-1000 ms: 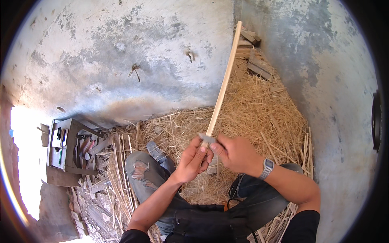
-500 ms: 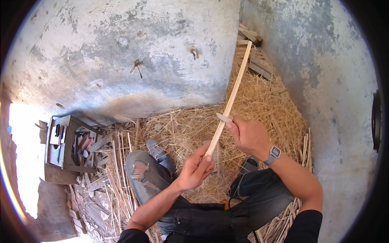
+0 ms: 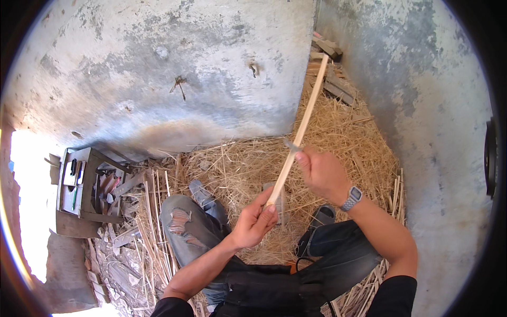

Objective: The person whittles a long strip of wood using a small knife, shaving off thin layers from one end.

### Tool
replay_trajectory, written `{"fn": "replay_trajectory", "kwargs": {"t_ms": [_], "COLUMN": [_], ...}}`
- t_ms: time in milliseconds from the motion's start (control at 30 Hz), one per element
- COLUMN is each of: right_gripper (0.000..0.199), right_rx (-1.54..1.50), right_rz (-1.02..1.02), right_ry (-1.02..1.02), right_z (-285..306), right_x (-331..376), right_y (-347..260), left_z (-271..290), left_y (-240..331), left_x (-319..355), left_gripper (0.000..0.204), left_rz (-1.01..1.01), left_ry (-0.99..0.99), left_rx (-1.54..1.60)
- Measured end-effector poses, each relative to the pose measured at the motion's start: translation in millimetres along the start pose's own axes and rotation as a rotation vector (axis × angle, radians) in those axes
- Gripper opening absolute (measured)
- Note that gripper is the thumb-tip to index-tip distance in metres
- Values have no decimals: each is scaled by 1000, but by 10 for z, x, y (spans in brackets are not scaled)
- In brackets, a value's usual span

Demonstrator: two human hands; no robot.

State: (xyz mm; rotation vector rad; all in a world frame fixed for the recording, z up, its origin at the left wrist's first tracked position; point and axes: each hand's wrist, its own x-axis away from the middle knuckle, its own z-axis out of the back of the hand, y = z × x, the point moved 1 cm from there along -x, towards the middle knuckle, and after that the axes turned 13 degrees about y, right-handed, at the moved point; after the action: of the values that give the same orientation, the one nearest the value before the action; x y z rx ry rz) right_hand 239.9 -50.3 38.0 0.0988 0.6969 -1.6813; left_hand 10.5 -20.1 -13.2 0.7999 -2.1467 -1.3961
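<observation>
A long pale strip, of split bamboo or wood, (image 3: 308, 112) slants up and away from my lap toward the far corner. My left hand (image 3: 254, 219) is closed round its near end, thumb on top. Further up the strip, my right hand (image 3: 323, 173) grips a knife (image 3: 292, 146), whose short blade lies across the strip and is smeared by motion. The knife's handle is hidden inside my fist. A watch sits on my right wrist.
Straw-like shavings (image 3: 348, 137) cover the floor round my feet. A small wooden stool (image 3: 74, 182) with pens and knife-like tools stands at the left. Long thin strips (image 3: 158, 222) lie beside my left knee. Weathered walls (image 3: 222, 63) rise ahead and at the right.
My right hand has shifted slightly along the strip with the knife, and the blade now looks blurred and tilted differently. My left hand keeps its hold almost unmoved.
</observation>
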Motion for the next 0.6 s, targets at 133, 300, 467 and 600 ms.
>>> {"fn": "replay_trajectory", "kwargs": {"t_ms": [133,300,467,600], "right_gripper": [40,40,56,58], "right_rx": [-43,15,193,107], "right_rz": [117,-94,-461,-384], "right_ry": [-94,84,457,525], "right_z": [-112,172,668,590], "right_x": [323,-277,-308,-197], "right_y": [-331,315,1787,1568], "left_z": [71,121,57,106], "left_y": [80,133,207,303], "left_x": [-39,80,146,119], "left_gripper": [52,52,51,49], "left_rz": [0,-46,64,23], "left_ry": [-3,-69,-262,-212], "left_rx": [-61,-116,-40,-76]}}
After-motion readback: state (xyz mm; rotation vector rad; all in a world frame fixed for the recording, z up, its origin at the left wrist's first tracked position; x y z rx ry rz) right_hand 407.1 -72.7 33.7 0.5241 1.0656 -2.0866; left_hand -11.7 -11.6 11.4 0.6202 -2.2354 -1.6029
